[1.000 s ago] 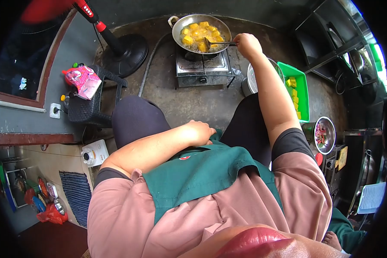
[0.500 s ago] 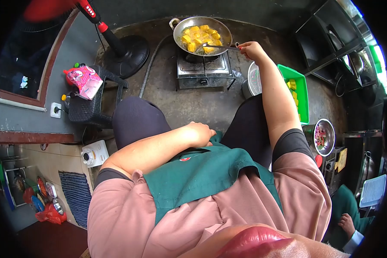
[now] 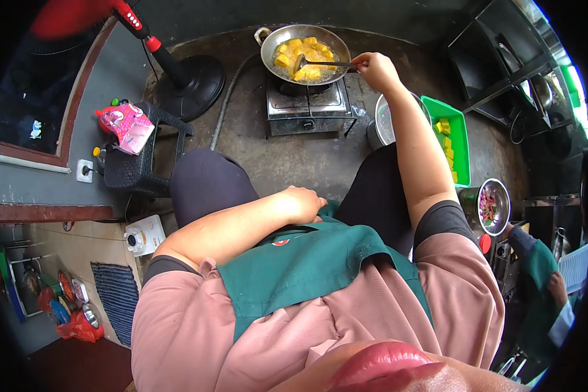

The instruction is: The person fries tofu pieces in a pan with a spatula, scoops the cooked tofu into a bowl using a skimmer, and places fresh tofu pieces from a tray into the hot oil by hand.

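At the upper right of the stove, my right hand (image 3: pixel 376 70) is closed round the handle of a metal ladle (image 3: pixel 323 63). The ladle's head is among several yellow pieces (image 3: pixel 311 49) in bubbling oil. They lie in a round metal wok (image 3: pixel 268 47), which sits on a gas stove (image 3: pixel 307 108). My left hand (image 3: pixel 305 204) rests on my lap by the green apron (image 3: pixel 307 258). Its fingers are curled loosely, and whether they grip the cloth cannot be made out.
A green tray (image 3: pixel 462 140) with yellow pieces and a metal pot (image 3: pixel 385 121) stand to the right. Beyond is a bowl (image 3: pixel 501 208) of red pieces. A co-worker in green (image 3: pixel 536 268) is at the far right. A stool (image 3: pixel 127 171) and fan base (image 3: pixel 196 88) stand left.
The ladle's head has moved left among the yellow pieces, and my right hand has shifted slightly up and left. The co-worker has reached toward the bowl. My left hand has stayed still.
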The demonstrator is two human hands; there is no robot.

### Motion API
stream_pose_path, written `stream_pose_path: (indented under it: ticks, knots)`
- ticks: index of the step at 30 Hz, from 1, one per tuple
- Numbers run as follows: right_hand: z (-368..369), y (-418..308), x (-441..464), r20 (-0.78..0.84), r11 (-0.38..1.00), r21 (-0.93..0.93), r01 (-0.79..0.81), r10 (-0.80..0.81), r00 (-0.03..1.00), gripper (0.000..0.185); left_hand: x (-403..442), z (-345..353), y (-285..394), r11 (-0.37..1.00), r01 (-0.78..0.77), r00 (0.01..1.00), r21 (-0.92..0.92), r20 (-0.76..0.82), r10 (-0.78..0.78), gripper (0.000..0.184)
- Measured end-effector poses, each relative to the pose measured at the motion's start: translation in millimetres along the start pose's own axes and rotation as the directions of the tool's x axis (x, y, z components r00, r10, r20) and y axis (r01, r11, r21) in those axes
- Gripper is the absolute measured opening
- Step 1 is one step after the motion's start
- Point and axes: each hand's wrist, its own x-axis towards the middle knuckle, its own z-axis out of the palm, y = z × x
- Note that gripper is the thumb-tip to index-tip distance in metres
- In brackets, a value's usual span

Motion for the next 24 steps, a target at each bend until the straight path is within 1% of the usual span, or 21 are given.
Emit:
stream_pose_path:
  ticks: [2,3,7,10,16,17,20,24]
  knots:
    - [-2,-4,1,0.013,0.997,-0.067,0.024,-0.023,1.000,0.019,0,0,0,1.000,0.005,1.000,-0.002,0.002,-0.005,0.057]
    - [-5,-4,1,0.015,0.998,-0.070,0.001,0.000,1.000,0.020,-1,-1,0,1.000,0.005,1.000,-0.004,0.001,-0.005,0.057]
    - [-16,-1,-1,0.032,0.998,-0.059,0.011,-0.010,0.999,0.020,-4,-2,0,1.000,0.008,1.000,-0.002,0.007,-0.008,0.057]
    - [-20,-2,-6,0.001,0.997,-0.068,0.023,-0.023,1.000,0.021,-5,-1,0,1.000,0.002,1.000,0.012,0.001,-0.002,0.057]
    - [0,-13,-4,-0.010,0.989,-0.145,0.028,-0.029,1.000,0.019,-4,-2,1,1.000,-0.001,1.000,0.016,0.006,0.001,0.056]
    - [4,-13,-3,-0.014,0.987,-0.152,0.047,-0.049,0.999,0.018,-4,-2,1,1.000,-0.004,1.000,0.016,0.002,0.004,0.056]
    - [7,-14,1,-0.009,0.987,-0.150,0.055,-0.057,0.998,0.018,-3,0,-1,1.000,-0.008,1.000,0.013,-0.005,0.008,0.056]
    - [8,-24,1,-0.071,0.992,-0.100,0.074,-0.082,0.994,0.018,-5,-1,-1,1.000,0.001,1.000,0.009,0.002,-0.001,0.056]
